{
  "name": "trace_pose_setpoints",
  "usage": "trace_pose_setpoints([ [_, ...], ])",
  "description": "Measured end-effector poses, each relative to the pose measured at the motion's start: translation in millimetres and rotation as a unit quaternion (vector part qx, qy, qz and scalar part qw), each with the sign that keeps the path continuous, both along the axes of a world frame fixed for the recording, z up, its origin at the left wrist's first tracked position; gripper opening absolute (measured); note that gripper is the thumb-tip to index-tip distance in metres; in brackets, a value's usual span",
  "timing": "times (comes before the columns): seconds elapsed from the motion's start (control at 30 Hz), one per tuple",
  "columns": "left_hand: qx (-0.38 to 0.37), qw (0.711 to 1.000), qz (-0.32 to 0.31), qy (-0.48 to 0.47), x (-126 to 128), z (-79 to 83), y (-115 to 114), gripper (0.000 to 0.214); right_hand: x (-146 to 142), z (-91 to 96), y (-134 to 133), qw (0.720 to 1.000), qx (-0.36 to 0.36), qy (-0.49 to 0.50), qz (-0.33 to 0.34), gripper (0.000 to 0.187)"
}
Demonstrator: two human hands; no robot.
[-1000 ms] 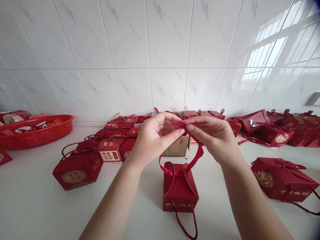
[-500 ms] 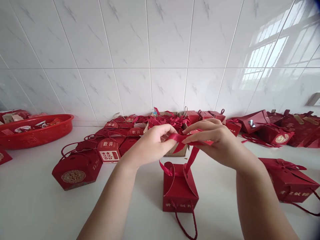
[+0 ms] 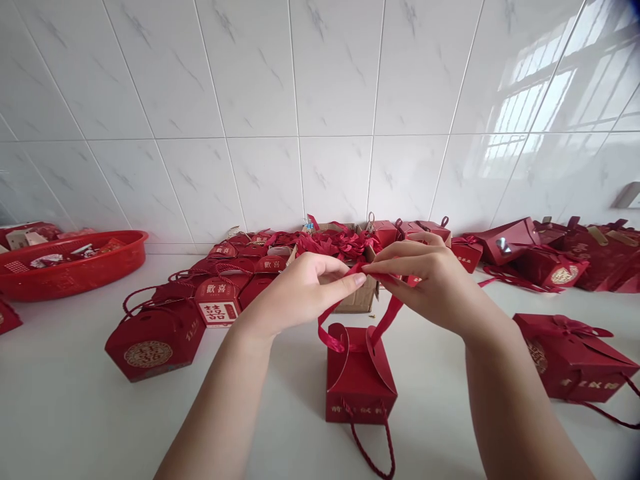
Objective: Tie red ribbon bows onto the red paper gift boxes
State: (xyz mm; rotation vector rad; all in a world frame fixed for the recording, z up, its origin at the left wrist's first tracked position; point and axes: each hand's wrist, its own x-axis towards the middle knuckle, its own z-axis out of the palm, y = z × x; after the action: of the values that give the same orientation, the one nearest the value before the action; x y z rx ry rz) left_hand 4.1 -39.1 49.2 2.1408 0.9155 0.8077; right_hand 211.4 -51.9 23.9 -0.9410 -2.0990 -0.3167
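Observation:
A small red gift box (image 3: 361, 380) with curved top flaps and a cord handle stands on the white counter in front of me. A red ribbon (image 3: 391, 313) rises from its top to my hands. My left hand (image 3: 300, 293) pinches one end of the ribbon between thumb and forefinger. My right hand (image 3: 425, 283) pinches the other end, fingertips almost touching the left hand's, just above the box.
Many finished red boxes (image 3: 155, 340) lie left and along the wall; another red box (image 3: 575, 360) sits at right. A cardboard box of red ribbons (image 3: 357, 297) stands behind my hands. A red tray (image 3: 75, 267) sits far left.
Both hands have dropped slightly and drawn together over the box, and the ribbon ends have shifted between the fingers. The box has stayed in place.

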Motion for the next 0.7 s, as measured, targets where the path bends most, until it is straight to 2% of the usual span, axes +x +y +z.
trace_pose_setpoints([
  [0.17, 0.030, 0.999, 0.004, 0.013, -1.4, -2.2, -1.2, 0.029, 0.3, 0.5, -0.1, 1.000, -0.012, 0.004, 0.011, 0.022],
  [0.33, 0.116, 0.993, 0.028, 0.003, -0.9, -7.2, 0.5, 0.024, -2.6, 5.7, -4.8, 0.994, -0.057, 0.042, 0.082, 0.027],
  [0.43, 0.193, 0.981, 0.038, 0.005, -0.2, -6.8, 2.5, 0.021, -4.3, 7.1, -6.5, 0.987, -0.081, 0.075, 0.114, 0.030],
  [0.6, 0.296, 0.949, 0.079, 0.081, -4.3, -5.6, 1.8, 0.019, -3.8, 5.2, -6.8, 0.980, -0.100, 0.124, 0.118, 0.026],
  [0.7, 0.346, 0.927, 0.107, 0.096, -8.9, -8.4, -2.5, 0.016, -1.1, 2.7, -9.0, 0.965, -0.140, 0.178, 0.135, 0.023],
])
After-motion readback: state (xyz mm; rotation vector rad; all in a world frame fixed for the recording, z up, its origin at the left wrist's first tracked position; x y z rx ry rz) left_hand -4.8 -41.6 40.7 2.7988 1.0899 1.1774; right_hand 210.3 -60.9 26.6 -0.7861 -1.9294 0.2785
